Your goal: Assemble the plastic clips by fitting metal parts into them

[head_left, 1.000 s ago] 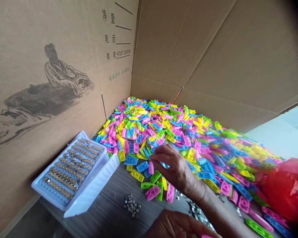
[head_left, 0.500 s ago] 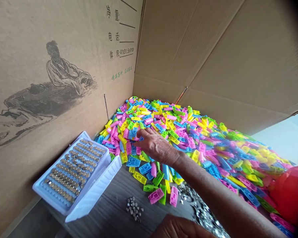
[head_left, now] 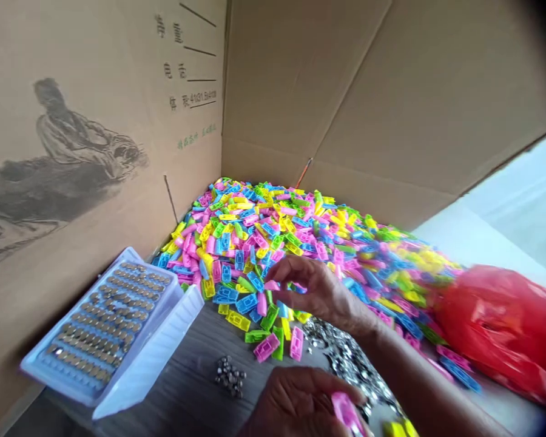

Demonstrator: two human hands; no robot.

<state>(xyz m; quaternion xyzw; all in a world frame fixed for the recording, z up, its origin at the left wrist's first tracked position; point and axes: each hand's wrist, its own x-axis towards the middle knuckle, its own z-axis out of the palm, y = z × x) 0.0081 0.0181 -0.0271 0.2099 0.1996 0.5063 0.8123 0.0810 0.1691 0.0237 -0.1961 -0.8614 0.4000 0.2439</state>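
My left hand (head_left: 295, 403) is closed at the bottom centre around a pink plastic casing (head_left: 346, 413), whose lower end shows something shiny. Above it, my right hand (head_left: 313, 291) hovers at the front edge of a heap of pink, blue, yellow and green plastic casings (head_left: 250, 230). Its thumb and forefinger are curled towards each other, with a small pink casing (head_left: 272, 285) at their tips. Shiny metal pieces (head_left: 346, 352) lie under my right forearm. A few loose silvery button cells (head_left: 230, 376) form a small cluster left of my left hand.
On the left, a pale blue tray (head_left: 88, 397) bears rows of round metal discs. Cardboard walls (head_left: 273, 91) stand behind and left of the heap. A red plastic bag (head_left: 505, 328) sits at the right. Yellow pieces (head_left: 400, 428) show at the bottom edge.
My right hand has drawn back from deeper in the heap, towards me. My left hand has risen further into view, showing the pink casing. The view has swung to the right, revealing more red bag.
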